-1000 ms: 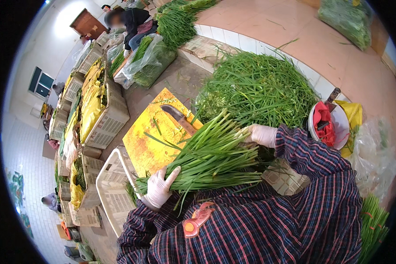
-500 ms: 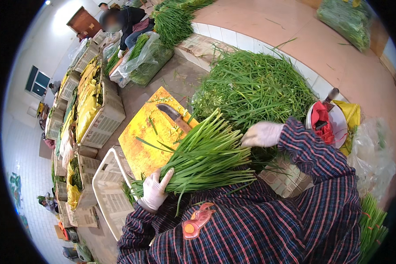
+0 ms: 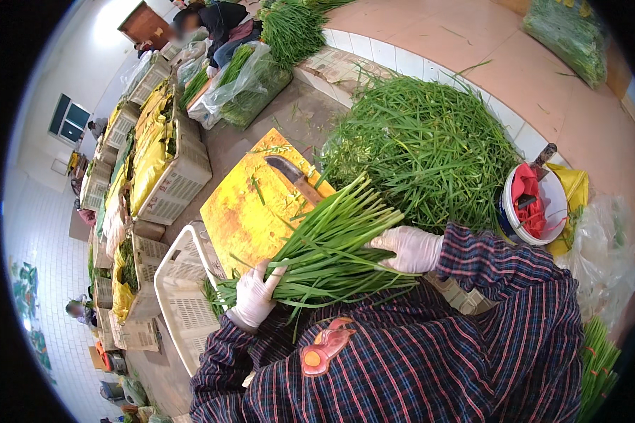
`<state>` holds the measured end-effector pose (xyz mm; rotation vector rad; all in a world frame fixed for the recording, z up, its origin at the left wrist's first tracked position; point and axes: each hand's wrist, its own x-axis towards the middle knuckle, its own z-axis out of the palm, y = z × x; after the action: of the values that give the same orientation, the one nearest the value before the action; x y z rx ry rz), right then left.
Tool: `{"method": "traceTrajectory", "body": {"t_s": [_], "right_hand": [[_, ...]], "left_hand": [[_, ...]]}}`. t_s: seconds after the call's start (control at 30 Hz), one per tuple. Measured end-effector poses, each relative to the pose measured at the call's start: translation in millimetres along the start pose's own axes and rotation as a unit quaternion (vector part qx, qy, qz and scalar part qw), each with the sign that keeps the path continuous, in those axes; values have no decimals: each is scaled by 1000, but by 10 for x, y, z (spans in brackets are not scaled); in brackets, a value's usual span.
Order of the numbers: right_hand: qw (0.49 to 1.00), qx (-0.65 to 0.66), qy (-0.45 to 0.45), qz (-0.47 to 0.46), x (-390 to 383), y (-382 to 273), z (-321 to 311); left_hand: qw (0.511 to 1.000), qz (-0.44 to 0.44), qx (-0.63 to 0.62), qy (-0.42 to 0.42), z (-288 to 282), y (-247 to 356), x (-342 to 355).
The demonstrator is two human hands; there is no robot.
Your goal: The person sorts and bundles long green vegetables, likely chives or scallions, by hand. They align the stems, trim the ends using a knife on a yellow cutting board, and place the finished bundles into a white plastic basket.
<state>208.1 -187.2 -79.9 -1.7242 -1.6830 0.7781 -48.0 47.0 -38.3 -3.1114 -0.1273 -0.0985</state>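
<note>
Both gloved hands grip the bundle of green stalks (image 3: 331, 247) at the yellow board's (image 3: 250, 211) near edge: left hand (image 3: 252, 299) low, right hand (image 3: 410, 248) by the loose pile (image 3: 430, 148).

Thin white gloves on left hand (image 3: 252, 297) and right hand (image 3: 410, 248), dark plaid sleeves with red-and-blue checks.

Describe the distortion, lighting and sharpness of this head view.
Head view: strong fisheye, the white tiled ledge bows and black corners ring the frame; even daylight, with glare blowing out the far doorway top left; the bunch of long green stalks and white-gloved left hand and right hand look sharp; distant faces are blurred.
</note>
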Motion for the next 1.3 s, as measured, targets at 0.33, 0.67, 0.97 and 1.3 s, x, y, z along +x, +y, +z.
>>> {"method": "traceTrajectory", "body": {"t_s": [0.33,0.67,0.97,1.3], "right_hand": [[956,134,262,-27,-32,-44,58],[836,-409,67,359,-519,1139,-764],[957,237,-2,167,157,956,-20],[935,-42,14,353,-376,1108,-819]], "left_hand": [[999,-4,-41,31,-48,-17,-26],[998,-45,-42,14,-78,19,-72],[999,22,-5,33,-119,85,34],[999,3,13,34,-125,4,-85]]}}
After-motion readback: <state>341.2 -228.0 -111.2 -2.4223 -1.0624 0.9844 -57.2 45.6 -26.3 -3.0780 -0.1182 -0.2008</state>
